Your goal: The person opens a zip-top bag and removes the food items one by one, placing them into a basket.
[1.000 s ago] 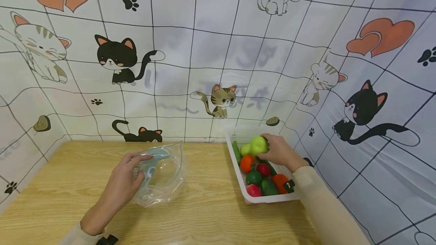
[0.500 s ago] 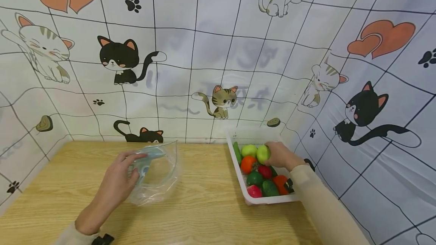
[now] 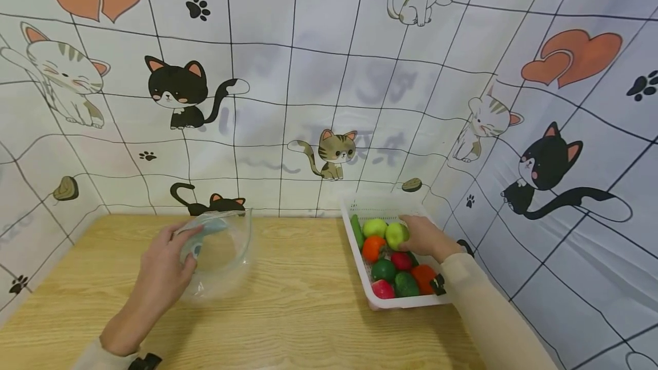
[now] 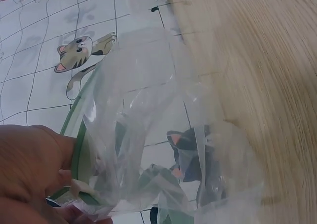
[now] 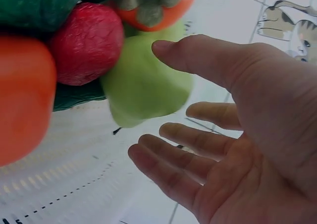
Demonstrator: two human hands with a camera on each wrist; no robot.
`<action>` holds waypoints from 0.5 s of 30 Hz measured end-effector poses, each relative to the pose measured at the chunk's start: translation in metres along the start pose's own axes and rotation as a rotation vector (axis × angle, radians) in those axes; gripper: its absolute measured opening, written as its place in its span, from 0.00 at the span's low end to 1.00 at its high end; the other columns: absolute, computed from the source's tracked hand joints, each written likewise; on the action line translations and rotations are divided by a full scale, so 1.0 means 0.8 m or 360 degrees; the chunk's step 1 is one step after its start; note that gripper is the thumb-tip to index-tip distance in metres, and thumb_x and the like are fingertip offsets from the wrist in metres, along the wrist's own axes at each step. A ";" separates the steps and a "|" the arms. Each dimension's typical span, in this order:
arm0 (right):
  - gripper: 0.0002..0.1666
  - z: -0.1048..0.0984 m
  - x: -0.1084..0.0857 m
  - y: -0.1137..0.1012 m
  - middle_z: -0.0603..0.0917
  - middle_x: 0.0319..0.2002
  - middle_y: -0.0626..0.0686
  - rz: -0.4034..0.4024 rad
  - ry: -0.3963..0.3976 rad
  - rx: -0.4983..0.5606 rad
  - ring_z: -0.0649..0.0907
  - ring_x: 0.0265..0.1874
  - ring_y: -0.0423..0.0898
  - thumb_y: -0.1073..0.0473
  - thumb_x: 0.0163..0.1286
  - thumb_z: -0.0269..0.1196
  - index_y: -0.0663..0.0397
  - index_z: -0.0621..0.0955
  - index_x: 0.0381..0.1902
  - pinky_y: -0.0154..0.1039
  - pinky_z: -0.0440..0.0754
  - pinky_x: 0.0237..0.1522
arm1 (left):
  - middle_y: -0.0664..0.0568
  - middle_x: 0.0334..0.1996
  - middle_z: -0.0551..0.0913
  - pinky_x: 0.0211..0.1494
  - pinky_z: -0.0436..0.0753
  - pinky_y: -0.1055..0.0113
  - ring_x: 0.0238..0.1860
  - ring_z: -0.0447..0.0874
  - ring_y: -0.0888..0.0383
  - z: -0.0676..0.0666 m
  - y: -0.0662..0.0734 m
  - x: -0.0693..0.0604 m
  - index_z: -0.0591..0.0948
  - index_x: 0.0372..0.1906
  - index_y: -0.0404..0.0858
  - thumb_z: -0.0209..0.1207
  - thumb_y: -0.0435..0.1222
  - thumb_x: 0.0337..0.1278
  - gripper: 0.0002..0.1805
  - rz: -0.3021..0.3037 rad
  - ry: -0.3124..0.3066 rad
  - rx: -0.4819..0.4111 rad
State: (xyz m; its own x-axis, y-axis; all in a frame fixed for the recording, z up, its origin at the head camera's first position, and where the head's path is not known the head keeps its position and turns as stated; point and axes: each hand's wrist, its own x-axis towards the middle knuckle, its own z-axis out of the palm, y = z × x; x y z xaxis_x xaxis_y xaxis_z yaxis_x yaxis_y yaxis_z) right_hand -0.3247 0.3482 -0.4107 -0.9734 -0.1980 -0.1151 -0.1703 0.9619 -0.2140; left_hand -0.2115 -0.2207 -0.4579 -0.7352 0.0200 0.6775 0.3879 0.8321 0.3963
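Observation:
My left hand grips a clear plastic zip bag by its rim, at the left of the table. The bag's mouth gapes, and a green strip lines the rim in the left wrist view. At the right, my right hand is over a white basket, next to a light green, pear-like fruit. In the right wrist view the fingers are spread, and a gap separates them from this fruit. A second light green fruit lies beside it.
The basket also holds an orange persimmon, a long green vegetable, a red round piece, dark green pieces and another orange one. A cat-print curtain surrounds the wooden table.
The light green fruit, earlier held raised by my right hand, has come down into the basket and been let go. My left hand has moved left with the bag.

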 end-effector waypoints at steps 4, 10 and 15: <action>0.49 -0.010 -0.013 -0.010 0.78 0.82 0.73 -0.0022 0.0030 0.0013 0.78 0.81 0.75 0.55 0.76 0.80 0.71 0.72 0.85 0.74 0.76 0.84 | 0.24 0.74 0.80 0.46 0.78 0.22 0.66 0.81 0.17 -0.005 -0.005 -0.002 0.88 0.68 0.31 0.68 0.18 0.53 0.33 -0.0064 -0.0061 0.0103; 0.46 -0.021 -0.032 -0.028 0.78 0.83 0.72 -0.0126 0.0124 0.0025 0.78 0.81 0.74 0.52 0.81 0.76 0.67 0.73 0.86 0.74 0.77 0.83 | 0.24 0.82 0.72 0.60 0.74 0.13 0.74 0.71 0.13 -0.013 -0.007 -0.004 0.85 0.72 0.30 0.65 0.23 0.62 0.31 -0.0158 -0.0306 0.0195; 0.44 -0.022 -0.050 -0.046 0.79 0.82 0.70 -0.0194 0.0188 0.0084 0.79 0.81 0.73 0.52 0.82 0.75 0.64 0.74 0.86 0.74 0.78 0.83 | 0.21 0.86 0.66 0.63 0.72 0.11 0.75 0.69 0.11 -0.016 -0.002 -0.007 0.89 0.71 0.39 0.67 0.29 0.65 0.29 -0.0190 -0.0504 0.0206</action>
State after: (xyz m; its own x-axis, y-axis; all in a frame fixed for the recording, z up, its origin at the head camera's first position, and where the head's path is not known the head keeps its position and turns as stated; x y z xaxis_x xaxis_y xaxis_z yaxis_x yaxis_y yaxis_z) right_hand -0.2823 0.3244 -0.3814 -0.9578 -0.2858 0.0289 -0.2828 0.9203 -0.2704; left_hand -0.2011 -0.2291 -0.4545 -0.9148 0.0720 0.3975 0.2299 0.9019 0.3656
